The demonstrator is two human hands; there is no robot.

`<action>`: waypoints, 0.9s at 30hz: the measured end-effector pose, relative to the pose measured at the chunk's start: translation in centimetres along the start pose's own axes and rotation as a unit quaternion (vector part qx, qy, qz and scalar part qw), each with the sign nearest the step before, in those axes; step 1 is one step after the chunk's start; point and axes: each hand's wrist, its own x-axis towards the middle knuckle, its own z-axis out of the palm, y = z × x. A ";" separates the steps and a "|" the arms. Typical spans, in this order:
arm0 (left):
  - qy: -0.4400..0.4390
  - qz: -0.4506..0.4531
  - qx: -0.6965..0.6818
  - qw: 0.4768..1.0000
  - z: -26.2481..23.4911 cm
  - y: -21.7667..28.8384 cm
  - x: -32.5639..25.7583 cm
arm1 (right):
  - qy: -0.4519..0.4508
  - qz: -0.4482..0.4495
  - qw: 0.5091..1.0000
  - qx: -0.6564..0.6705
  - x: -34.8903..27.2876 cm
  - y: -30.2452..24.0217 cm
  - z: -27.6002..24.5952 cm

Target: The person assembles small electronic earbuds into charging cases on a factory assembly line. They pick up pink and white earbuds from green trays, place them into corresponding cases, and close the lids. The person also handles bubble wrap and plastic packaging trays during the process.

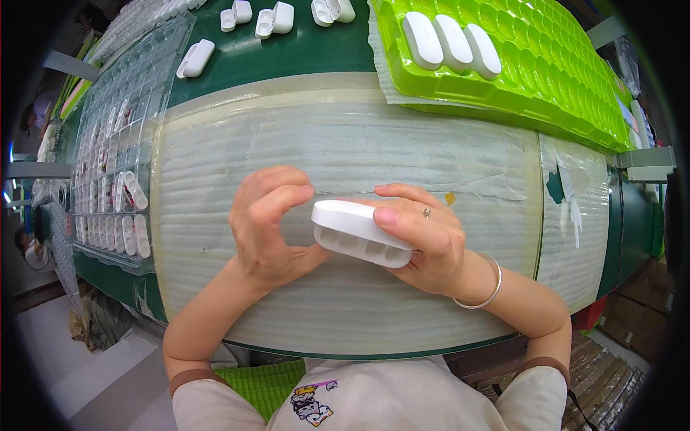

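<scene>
A white case (pixel 359 231) with rounded ends and a smooth lid is held level above the middle of the table. Along its near side, under the lid, several pale hollows show. My right hand (pixel 435 237) grips its right end, thumb on the lid and the other fingers partly behind or under it. At the left end, my left hand (pixel 269 223) has bent fingers, with a gap between them and its thumb. The thumb reaches the case's lower left edge, where its tip is hidden; I cannot tell whether it touches.
A padded, film-covered sheet (pixel 237 151) covers the work table. On the left stands a clear tray (pixel 144 179) of white parts. Several white cases (pixel 274 20) lie at the back, some with lids up. A lime-green tray (pixel 517 93) with three closed cases (pixel 453 43) sits back right.
</scene>
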 end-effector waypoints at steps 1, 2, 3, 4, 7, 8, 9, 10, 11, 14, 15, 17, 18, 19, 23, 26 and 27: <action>-0.005 0.031 0.012 0.999 -0.2 0.0 0.1 | 0.013 0.004 1.000 0.000 -0.1 0.0 0.0; -0.009 0.063 0.025 0.998 -0.6 0.0 0.4 | 0.009 0.013 1.000 -0.006 0.0 -0.1 -0.2; -0.014 0.096 0.038 0.995 -1.0 0.1 0.5 | 0.006 0.020 1.000 -0.013 0.2 -0.3 -0.4; -0.028 0.131 0.068 0.989 -1.1 0.3 0.4 | 0.006 0.023 1.000 -0.014 0.2 -0.4 -0.5; -0.052 0.200 0.140 0.968 -1.0 1.4 0.1 | 0.017 0.025 0.999 -0.010 0.2 -0.6 -0.3; -0.044 0.199 0.142 0.969 -0.9 1.4 0.1 | 0.015 0.019 1.000 -0.008 0.2 -0.6 -0.3; -0.038 0.197 0.145 0.969 -0.9 1.3 0.0 | 0.013 0.015 1.000 -0.003 0.1 -0.6 -0.2; -0.032 0.194 0.147 0.969 -0.8 1.3 0.0 | 0.010 0.011 1.000 0.001 0.0 -0.6 -0.1; -0.022 0.199 0.144 0.969 -0.6 1.2 0.1 | 0.007 0.009 1.000 0.003 0.0 -0.5 -0.1; -0.011 0.203 0.142 0.969 -0.4 1.4 0.0 | 0.002 0.011 1.000 0.015 0.0 -0.6 -0.1; -0.017 0.199 0.141 0.970 -0.4 1.5 0.1 | 0.003 0.015 1.000 0.017 0.1 -0.7 -0.2; -0.047 0.200 0.161 0.965 -0.7 1.8 0.1 | 0.002 0.021 1.000 0.015 -0.1 -0.7 -0.1; -0.067 0.205 0.181 0.959 -0.9 2.1 0.1 | -0.003 0.020 1.000 0.009 -0.1 -0.6 -0.1; -0.088 0.210 0.202 0.953 -1.1 2.2 0.2 | -0.008 0.019 1.000 0.004 -0.1 -0.6 -0.2; -0.128 0.050 0.068 0.988 -1.0 2.0 0.5 | -0.042 0.159 0.971 0.172 0.0 -0.8 -0.3; 0.024 -0.147 -0.177 0.973 -0.3 2.2 0.0 | -0.043 0.338 0.845 0.413 0.9 -0.7 -0.5; -0.019 -0.171 -0.195 0.966 -0.8 2.0 -0.5 | -0.061 0.366 0.817 0.441 1.1 -0.4 -0.9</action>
